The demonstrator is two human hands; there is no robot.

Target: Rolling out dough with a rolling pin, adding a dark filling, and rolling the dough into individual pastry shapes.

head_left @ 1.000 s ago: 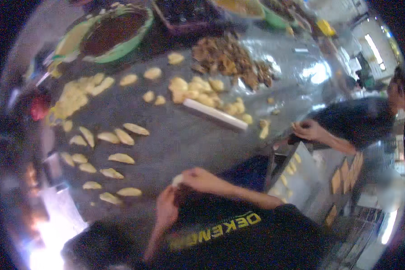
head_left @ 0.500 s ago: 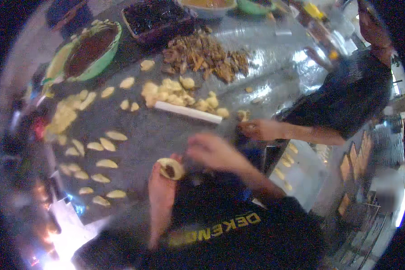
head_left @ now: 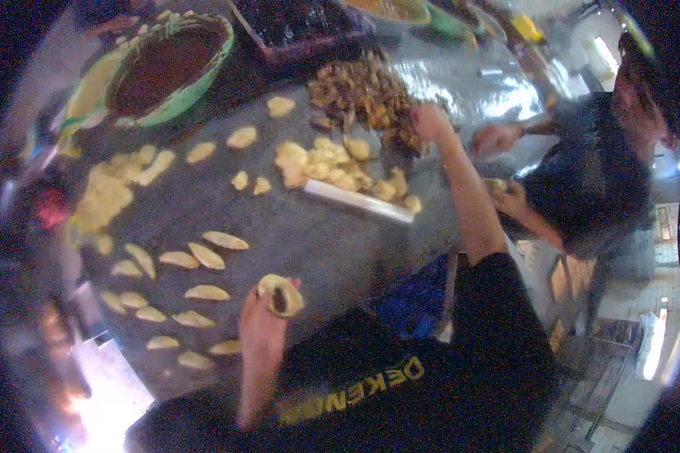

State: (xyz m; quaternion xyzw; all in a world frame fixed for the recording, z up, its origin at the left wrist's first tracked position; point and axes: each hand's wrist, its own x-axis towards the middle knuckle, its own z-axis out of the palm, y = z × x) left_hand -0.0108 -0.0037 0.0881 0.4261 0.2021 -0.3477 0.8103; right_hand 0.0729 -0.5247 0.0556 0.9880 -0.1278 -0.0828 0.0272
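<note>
My left hand [head_left: 263, 321] grips a pale dough wrapper [head_left: 270, 285] cupped open around a dark filling [head_left: 280, 299]. At the right edge of a heap of brown chopped pieces [head_left: 359, 94] is my right hand [head_left: 432, 124], on an outstretched arm. Its fingers are blurred and partly hidden, so whether they hold anything does not show. Beyond my left hand, several folded dough pieces [head_left: 206, 292] lie on the dark tabletop [head_left: 279, 234]. Small dough lumps [head_left: 325, 162] sit heaped in the middle, with a pale straight bar [head_left: 359, 201] along their near side.
A green basin [head_left: 166, 75] of dark brown paste stands at the far left, near a dark tray [head_left: 302, 30]. Flat dough pieces [head_left: 109, 189] overlap along the left edge. A co-worker [head_left: 589, 174] in dark clothes works close on the right, one hand holding a small pale piece.
My right hand has moved away from beside the wrapper, out to the brown heap. The wrapper stays in my left hand, tilted differently. My view has shifted, and the co-worker's hands have moved.
</note>
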